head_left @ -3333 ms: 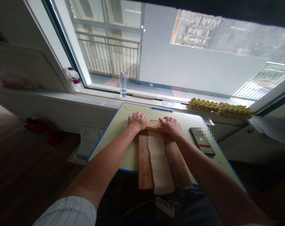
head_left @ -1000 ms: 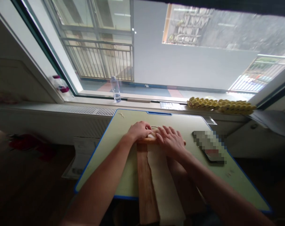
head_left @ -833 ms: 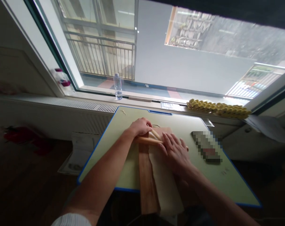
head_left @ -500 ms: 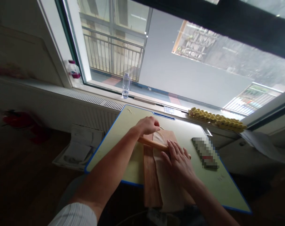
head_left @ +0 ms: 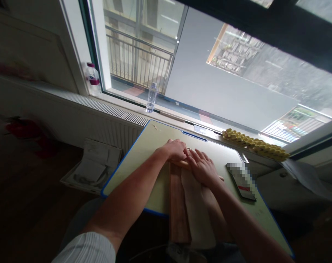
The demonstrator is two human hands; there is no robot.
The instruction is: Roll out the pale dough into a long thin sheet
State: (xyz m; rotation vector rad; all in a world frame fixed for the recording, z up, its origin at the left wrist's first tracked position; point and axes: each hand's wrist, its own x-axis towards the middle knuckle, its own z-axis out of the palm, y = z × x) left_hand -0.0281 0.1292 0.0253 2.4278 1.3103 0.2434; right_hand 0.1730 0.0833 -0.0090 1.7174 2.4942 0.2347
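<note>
A wooden rod like a rolling pin (head_left: 185,165) lies crosswise over a pale flat sheet (head_left: 197,212); whether the sheet is dough, cloth or leather I cannot tell. Under the sheet's left side is a reddish-brown wooden board (head_left: 179,212), which reaches past the table's near edge. My left hand (head_left: 176,149) is closed at the far end of the sheet, over the rod's left part, its grip hidden. With fingers stretched out, my right hand (head_left: 204,167) lies flat over the rod and the sheet, its fingertips close to my left hand.
The small table (head_left: 135,175) has a blue rim. A phone-like slab (head_left: 241,182), partly pixelated, lies on its right side. Along the window sill are a clear bottle (head_left: 151,98), a pink-capped bottle (head_left: 92,77) and a yellow braided object (head_left: 255,144). Papers (head_left: 93,164) lie low at left.
My right hand has moved forward and left, up against my left hand. The rod has shifted slightly away from me. My left hand now covers its left end.
</note>
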